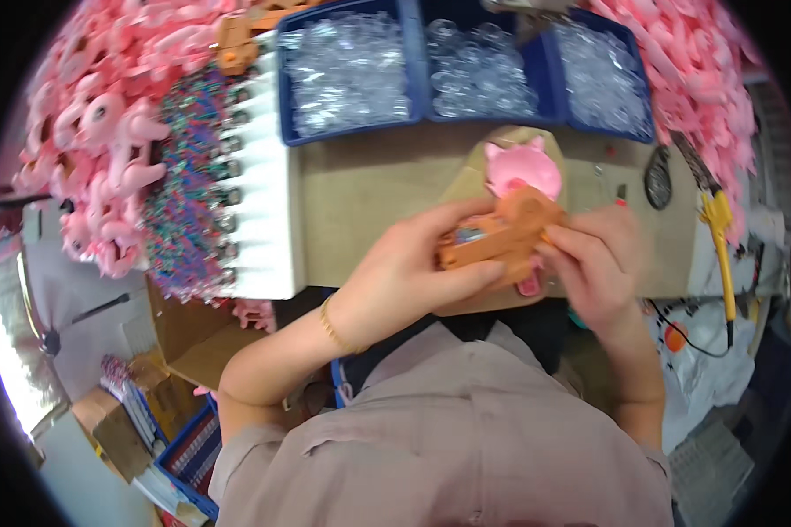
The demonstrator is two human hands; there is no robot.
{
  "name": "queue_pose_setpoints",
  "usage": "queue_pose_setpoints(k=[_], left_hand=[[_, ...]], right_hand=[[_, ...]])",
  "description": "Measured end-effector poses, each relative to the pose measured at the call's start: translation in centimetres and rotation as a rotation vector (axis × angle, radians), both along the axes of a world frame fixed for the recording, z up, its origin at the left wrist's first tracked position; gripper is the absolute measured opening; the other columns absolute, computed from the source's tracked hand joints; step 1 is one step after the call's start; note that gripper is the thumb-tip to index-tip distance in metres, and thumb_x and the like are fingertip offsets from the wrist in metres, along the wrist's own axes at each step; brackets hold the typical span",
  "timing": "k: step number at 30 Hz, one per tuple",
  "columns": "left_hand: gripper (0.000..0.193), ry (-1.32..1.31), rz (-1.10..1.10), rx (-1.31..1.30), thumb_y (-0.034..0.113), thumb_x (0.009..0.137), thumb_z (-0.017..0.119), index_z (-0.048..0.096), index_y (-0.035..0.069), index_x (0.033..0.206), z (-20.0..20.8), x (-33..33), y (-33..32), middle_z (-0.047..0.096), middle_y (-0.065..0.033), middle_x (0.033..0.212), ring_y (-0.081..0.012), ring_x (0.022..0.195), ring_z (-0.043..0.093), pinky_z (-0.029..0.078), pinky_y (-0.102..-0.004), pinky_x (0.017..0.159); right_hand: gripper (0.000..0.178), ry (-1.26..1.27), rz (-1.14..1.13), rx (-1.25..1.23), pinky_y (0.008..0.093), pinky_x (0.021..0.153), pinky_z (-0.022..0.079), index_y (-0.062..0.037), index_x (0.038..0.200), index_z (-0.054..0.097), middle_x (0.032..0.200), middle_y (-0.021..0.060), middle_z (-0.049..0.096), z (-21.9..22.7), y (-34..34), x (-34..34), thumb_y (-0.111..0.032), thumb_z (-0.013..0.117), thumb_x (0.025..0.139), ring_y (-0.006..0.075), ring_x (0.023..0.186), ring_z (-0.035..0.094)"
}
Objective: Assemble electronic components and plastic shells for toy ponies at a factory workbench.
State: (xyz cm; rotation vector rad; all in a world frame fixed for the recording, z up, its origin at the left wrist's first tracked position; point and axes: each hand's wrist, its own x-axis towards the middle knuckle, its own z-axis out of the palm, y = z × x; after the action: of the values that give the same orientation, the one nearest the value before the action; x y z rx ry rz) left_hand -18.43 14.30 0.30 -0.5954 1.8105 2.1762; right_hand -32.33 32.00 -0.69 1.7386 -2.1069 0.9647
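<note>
My left hand (413, 268) and my right hand (593, 263) together grip an orange-brown plastic piece (501, 233) over the cardboard-covered table (369, 193). Just beyond it lies a pink toy animal (523, 167) with ears, resting on a tan cardboard shape. The orange piece overlaps the pink toy's lower part. A small bluish part shows at the piece's left side, under my left fingers. A thin bracelet circles my left wrist.
Three blue trays (417, 70) of clear plastic bits stand at the back. Heaps of pink toy animals (105, 140) lie left and at the far right (703, 70). A white rack with multicoloured strands (264, 193) is left. A yellow-handled tool (721, 228) lies right. Cardboard boxes (185, 334) sit below left.
</note>
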Motion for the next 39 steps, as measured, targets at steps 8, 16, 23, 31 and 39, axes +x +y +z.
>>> queue_pose_setpoints(k=[8,16,23,31,39], left_hand=[[0.043,0.494,-0.064,-0.602,0.005,0.072,0.072,0.061,0.002,0.114,-0.4,1.8,0.2,0.067,-0.0110,0.103,-0.0236,0.091,0.066,0.050,-0.0295,0.076],[0.044,0.747,-0.078,-0.872,0.011,0.065,0.078,0.063,0.000,0.105,-0.2,3.4,1.6,0.069,-0.0112,0.094,-0.0232,0.079,0.068,0.052,-0.0296,0.064],[0.045,0.700,0.242,-1.057,0.014,0.066,0.076,0.062,0.003,0.107,-3.8,2.3,4.0,0.067,-0.0080,0.095,-0.0217,0.080,0.066,0.051,-0.0311,0.066],[0.046,0.502,0.302,-1.127,0.022,0.069,0.074,0.060,0.008,0.111,-2.8,3.5,1.9,0.061,-0.0061,0.108,-0.0246,0.100,0.057,0.042,-0.0371,0.081],[0.010,0.012,0.705,-1.798,0.015,0.077,0.068,0.067,0.006,0.081,-1.6,11.6,-16.6,0.066,-0.0097,0.079,-0.0285,0.076,0.061,0.045,-0.0391,0.069]], right_hand=[[0.047,-0.588,0.174,0.208,0.0329,0.073,0.045,-0.0033,0.106,0.063,0.096,0.0079,0.058,2.4,0.9,-0.4,-0.021,0.079,0.065,0.0237,0.084,0.056],[0.044,-0.382,0.236,0.192,0.0334,0.069,0.046,-0.0023,0.106,0.062,0.095,0.0087,0.058,1.8,2.4,1.6,-0.017,0.076,0.067,0.0250,0.081,0.058],[0.038,-0.451,0.203,0.332,0.0363,0.081,0.047,-0.0022,0.109,0.064,0.104,0.0122,0.059,1.5,0.6,-1.4,-0.014,0.070,0.073,0.0294,0.094,0.058],[0.013,-0.608,-0.084,0.121,0.0296,0.076,0.047,-0.0008,0.093,0.059,0.097,0.0124,0.059,0.0,2.5,-0.3,-0.002,0.057,0.080,0.0219,0.089,0.058],[0.041,-1.862,1.272,-0.322,0.0354,0.056,0.054,-0.0038,0.061,0.054,0.057,0.0060,0.055,9.2,-6.2,4.5,-0.025,0.049,0.096,0.0165,0.043,0.048]])
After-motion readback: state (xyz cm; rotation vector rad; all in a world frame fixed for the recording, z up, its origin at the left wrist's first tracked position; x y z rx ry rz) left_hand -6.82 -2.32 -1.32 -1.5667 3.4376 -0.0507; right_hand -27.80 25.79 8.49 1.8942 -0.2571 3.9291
